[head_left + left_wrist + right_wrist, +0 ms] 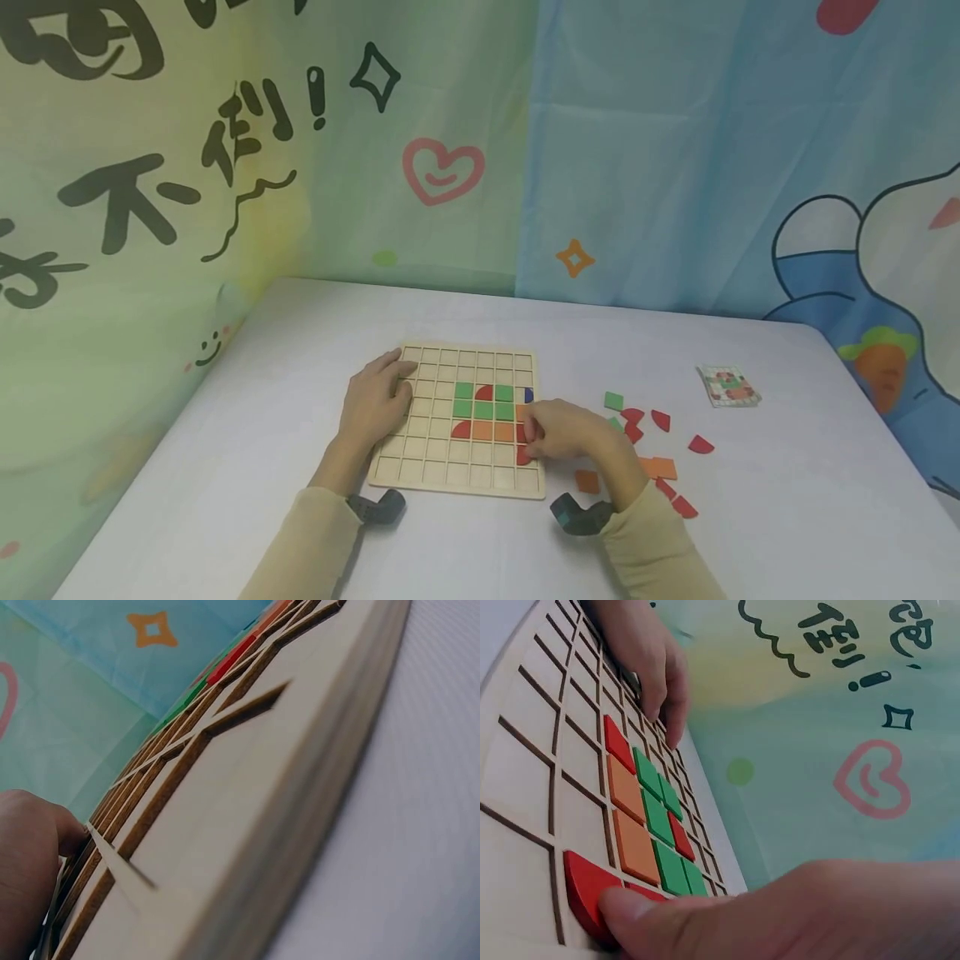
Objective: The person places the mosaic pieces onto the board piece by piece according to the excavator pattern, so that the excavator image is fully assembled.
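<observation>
A white bench [225, 433] carries a pale gridded board [435, 473]. The left hand [377, 400] rests on the board's left side, thumb and fingers apart; the right hand [562, 428] bends over the right side, and whether it pinches anything I cannot tell. A small stack of cards [727, 386] lies farther right. Green squares [483, 409] and orange squares [482, 430] fill some cells; loose tiles [701, 445] scatter around the right forearm. A curved red tile [585, 881] touches the right thumb.
</observation>
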Demonstrator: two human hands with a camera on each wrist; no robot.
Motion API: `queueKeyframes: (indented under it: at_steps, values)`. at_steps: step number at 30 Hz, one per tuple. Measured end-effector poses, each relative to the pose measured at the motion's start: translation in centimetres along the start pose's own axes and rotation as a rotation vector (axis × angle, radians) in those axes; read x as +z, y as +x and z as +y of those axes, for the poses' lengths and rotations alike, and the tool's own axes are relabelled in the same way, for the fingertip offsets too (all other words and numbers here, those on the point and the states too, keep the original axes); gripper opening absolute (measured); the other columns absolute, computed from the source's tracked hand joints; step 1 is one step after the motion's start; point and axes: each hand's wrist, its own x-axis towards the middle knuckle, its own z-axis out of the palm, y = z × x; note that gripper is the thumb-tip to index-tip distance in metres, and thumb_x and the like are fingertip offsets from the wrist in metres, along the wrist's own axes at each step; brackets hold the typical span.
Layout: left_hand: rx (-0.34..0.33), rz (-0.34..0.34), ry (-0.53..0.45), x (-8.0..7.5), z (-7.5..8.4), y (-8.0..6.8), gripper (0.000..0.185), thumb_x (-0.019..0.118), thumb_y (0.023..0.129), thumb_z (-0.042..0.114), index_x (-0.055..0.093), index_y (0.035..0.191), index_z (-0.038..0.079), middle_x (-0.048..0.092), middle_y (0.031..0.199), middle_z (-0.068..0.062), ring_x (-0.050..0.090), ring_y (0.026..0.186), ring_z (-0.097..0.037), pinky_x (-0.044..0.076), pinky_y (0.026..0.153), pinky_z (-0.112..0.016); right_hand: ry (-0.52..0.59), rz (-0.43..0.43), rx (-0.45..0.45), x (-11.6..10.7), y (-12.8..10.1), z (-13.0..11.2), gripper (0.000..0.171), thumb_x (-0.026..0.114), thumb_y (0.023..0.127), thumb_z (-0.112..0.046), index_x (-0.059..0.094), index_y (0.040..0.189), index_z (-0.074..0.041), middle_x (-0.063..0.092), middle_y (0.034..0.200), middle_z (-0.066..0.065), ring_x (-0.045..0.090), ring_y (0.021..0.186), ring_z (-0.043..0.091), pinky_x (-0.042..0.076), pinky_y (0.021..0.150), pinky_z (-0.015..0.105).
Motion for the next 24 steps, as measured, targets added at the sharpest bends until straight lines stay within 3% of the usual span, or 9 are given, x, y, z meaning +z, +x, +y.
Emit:
queueKeyframes:
  at_steps: [5, 10, 17, 24]
  values:
    - [-0.003, -0.004, -0.01, 0.1, -0.1, 0.0, 0.035, 0.05, 0.088, 0.019, 0.064, 0.12, 0.017, 0.048, 0.145, -0.005, 0.041, 0.136, -0.029, 0.029, 0.114, -0.053, 0.04, 0.023, -0.027, -1.2, -0.2, 2.2, 0.021, 0.078, 0.077, -0.02, 0.058, 0.082, -0.017, 0.054, 0.069, -0.002, 0.05, 0.066, 0.013, 0.041, 0.059, 0.025]
    - [-0.004, -0.007, -0.007, 0.1, -0.1, 0.0, 0.035, 0.05, 0.088, 0.02, 0.064, 0.12, 0.017, 0.048, 0.145, -0.005, 0.041, 0.136, -0.028, 0.029, 0.115, -0.053, 0.051, 0.054, 0.041, -2.5, -1.3, 4.2, 0.023, 0.078, 0.075, -0.019, 0.06, 0.089, -0.018, 0.054, 0.076, 0.001, 0.05, 0.073, 0.015, 0.042, 0.062, 0.027]
    - [0.001, -0.005, 0.0, 0.0, -0.1, 0.0, 0.036, 0.049, 0.088, 0.02, 0.064, 0.121, 0.017, 0.048, 0.145, -0.005, 0.041, 0.136, -0.029, 0.029, 0.114, -0.053, 0.043, 0.032, -0.019, -2.3, -1.0, 4.5, 0.022, 0.075, 0.077, -0.013, 0.063, 0.093, -0.019, 0.054, 0.081, 0.0, 0.049, 0.077, 0.015, 0.043, 0.065, 0.028]
    - [0.004, 0.001, 0.008, 0.1, -0.1, 0.1, 0.037, 0.05, 0.087, 0.02, 0.064, 0.121, 0.017, 0.047, 0.145, -0.006, 0.041, 0.136, -0.03, 0.029, 0.114, -0.053, 0.042, 0.08, -0.033, -2.0, -0.2, 4.9, 0.019, 0.074, 0.079, -0.013, 0.065, 0.095, -0.019, 0.057, 0.086, -0.001, 0.05, 0.078, 0.015, 0.045, 0.068, 0.027]
